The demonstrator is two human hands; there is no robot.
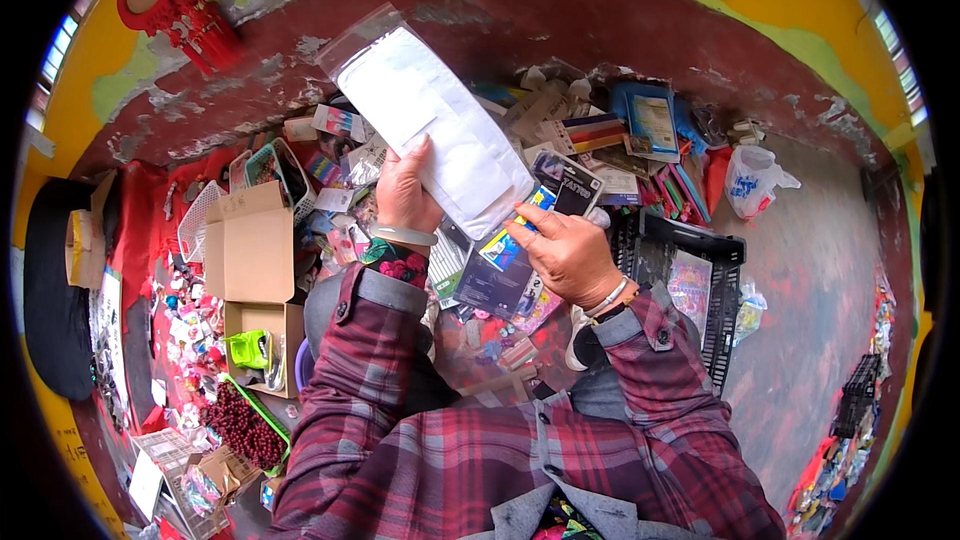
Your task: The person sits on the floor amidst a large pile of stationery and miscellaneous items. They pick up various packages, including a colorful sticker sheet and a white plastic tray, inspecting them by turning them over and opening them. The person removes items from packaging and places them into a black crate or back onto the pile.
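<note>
A long white packet (pixel 425 100) in a clear plastic sleeve slants up and away in front of me, with a paler rectangle showing on its face. My left hand (pixel 405 198) is closed on its left edge, thumb on top. At the near end, my right hand (pixel 575 258) pinches the packet's lower edge between thumb and fingers. Just under those fingertips shows a blue and yellow card (pixel 505 243); whether it touches them, I cannot tell. A black hang-card package (pixel 577 190) lies beyond my right hand.
Heaped goods lie along the dark red wall (pixel 480 20). A black plastic crate (pixel 728 280) stands right, with a white plastic bag (pixel 755 180) beyond it. On the left are an opened cardboard box (pixel 250 240), a white basket (pixel 195 220) and a green-rimmed tray of dark red beads (pixel 240 425).
</note>
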